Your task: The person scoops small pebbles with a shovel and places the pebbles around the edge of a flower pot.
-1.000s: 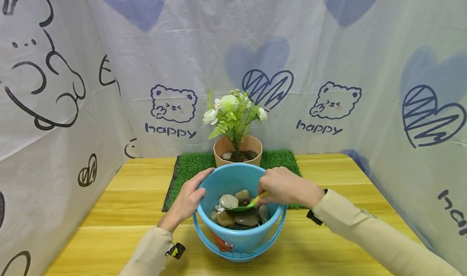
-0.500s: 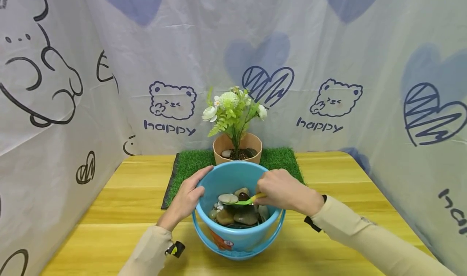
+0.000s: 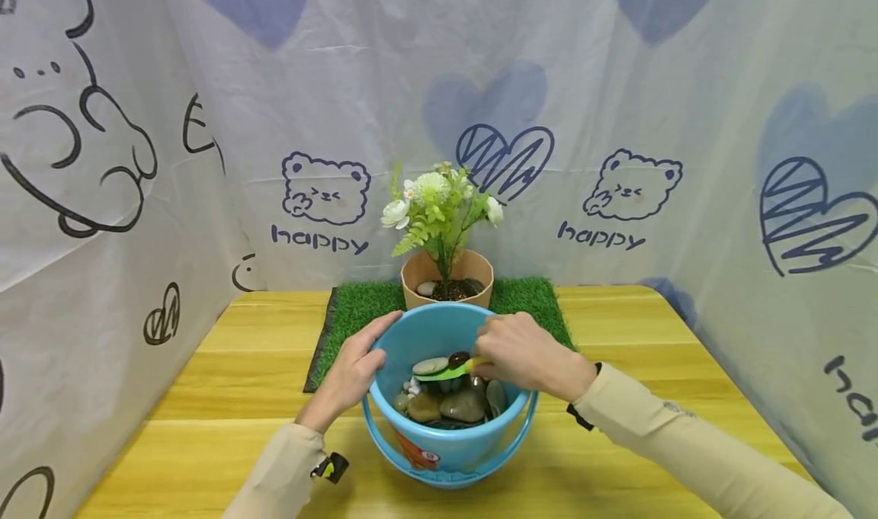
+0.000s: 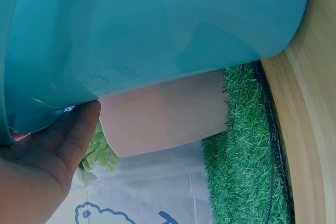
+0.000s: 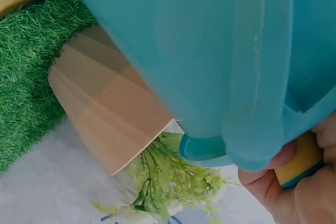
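Note:
A blue plastic bucket (image 3: 446, 454), its handle hanging down in front, stands at the middle of the table with several stones (image 3: 463, 405) inside. My left hand (image 3: 348, 370) grips the bucket's left rim; in the left wrist view its fingers (image 4: 84, 124) lie against the outer wall. With my right hand (image 3: 521, 354) I hold a small toy shovel (image 3: 439, 375) by its yellow handle (image 5: 299, 163). Its green blade is inside the bucket, roughly level above the stones. A flat pale stone (image 3: 430, 366) and a dark red stone (image 3: 458, 359) show at the blade.
Right behind the bucket, a peach flowerpot (image 5: 110, 98) holds white flowers and greenery (image 3: 439, 206). The pot stands on a green turf mat (image 3: 366, 298) on the wooden table (image 3: 240, 397). Printed cloth (image 3: 384, 62) hangs around the table.
The shovel has risen from among the stones and levelled, with the pale stone lifting alongside. My right hand has shifted slightly left; my left hand stays on the rim.

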Demonstrator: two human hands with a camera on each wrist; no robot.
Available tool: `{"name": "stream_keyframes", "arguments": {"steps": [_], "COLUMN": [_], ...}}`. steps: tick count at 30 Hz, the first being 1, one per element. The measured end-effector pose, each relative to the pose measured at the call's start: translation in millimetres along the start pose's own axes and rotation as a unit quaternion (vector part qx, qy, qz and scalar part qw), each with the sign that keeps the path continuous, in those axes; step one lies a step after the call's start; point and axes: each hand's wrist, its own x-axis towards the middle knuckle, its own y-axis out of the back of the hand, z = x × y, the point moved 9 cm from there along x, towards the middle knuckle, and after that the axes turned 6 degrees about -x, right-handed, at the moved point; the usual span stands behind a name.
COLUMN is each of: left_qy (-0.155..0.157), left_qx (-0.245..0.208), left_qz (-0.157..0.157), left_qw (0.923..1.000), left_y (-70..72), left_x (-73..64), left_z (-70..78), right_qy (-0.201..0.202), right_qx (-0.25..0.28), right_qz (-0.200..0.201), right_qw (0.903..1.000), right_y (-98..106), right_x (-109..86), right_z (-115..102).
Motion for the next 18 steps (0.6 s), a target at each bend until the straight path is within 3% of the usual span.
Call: {"name": "stream_keyframes", "arguments": {"steps": [8, 13, 18], "left_qy": [0.006, 0.003, 0.0], "left_qx": [-0.001, 0.002, 0.006], "left_qz": [0.0, 0.001, 0.002], "left_qw": [1.0, 1.0, 1.0], "left_y": [-0.6, -0.5, 0.2], "left_x": [-0.5, 0.1, 0.3], "left_z": [-0.9, -0.5, 0.3], "right_qy": [-0.009, -0.032, -0.027], "right_qx": [-0.024, 0.006, 0.024], "right_qz": [0.059, 0.061, 0.066], "right_qw": [0.9979, 0.9976, 0.9972], "right_y": [9, 8, 11], "right_x": [-6.1, -7.7, -8.6], "right_z": [5, 14, 15]}}
